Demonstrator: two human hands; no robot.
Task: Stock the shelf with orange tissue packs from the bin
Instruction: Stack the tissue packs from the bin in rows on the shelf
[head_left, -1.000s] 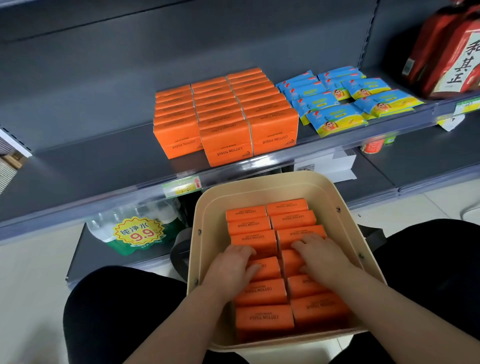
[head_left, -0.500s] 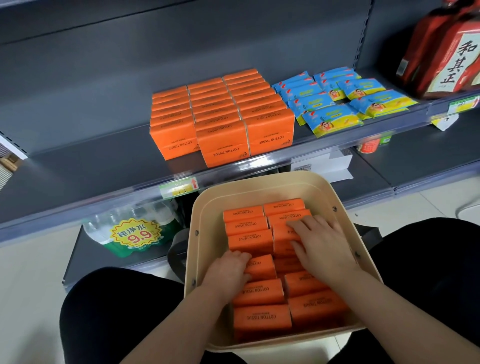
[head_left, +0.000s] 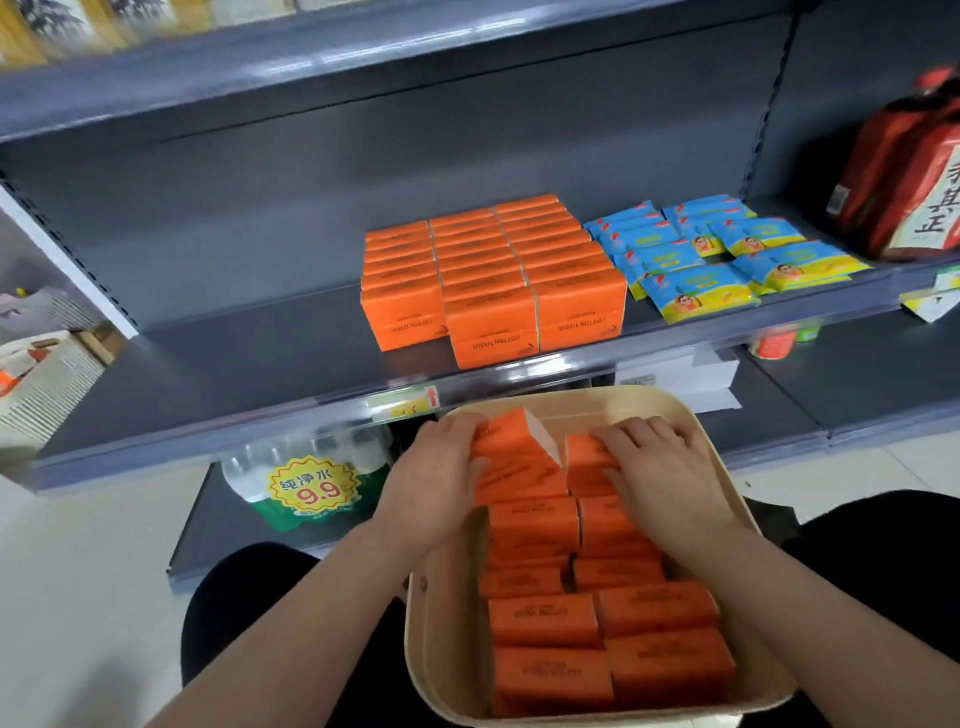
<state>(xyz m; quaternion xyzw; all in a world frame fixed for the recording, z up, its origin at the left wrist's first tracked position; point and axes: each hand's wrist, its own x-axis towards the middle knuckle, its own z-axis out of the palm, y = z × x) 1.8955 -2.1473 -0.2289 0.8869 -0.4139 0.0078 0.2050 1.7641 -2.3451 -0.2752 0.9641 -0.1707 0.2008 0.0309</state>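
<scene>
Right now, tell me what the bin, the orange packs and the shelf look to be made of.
Bin: likely matte beige plastic; smooth moulded wall, rounded corners.
Orange packs: probably thin plastic film over soft tissue; slight sheen, printed lettering, softly bulging faces.
Shelf: apparently painted grey metal, with a glossy clear plastic strip along its front edge.

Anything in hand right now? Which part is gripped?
Left hand grips the left side of a tilted orange tissue pack at the bin's far end. Right hand lies on the packs beside it; a grip cannot be told.
</scene>
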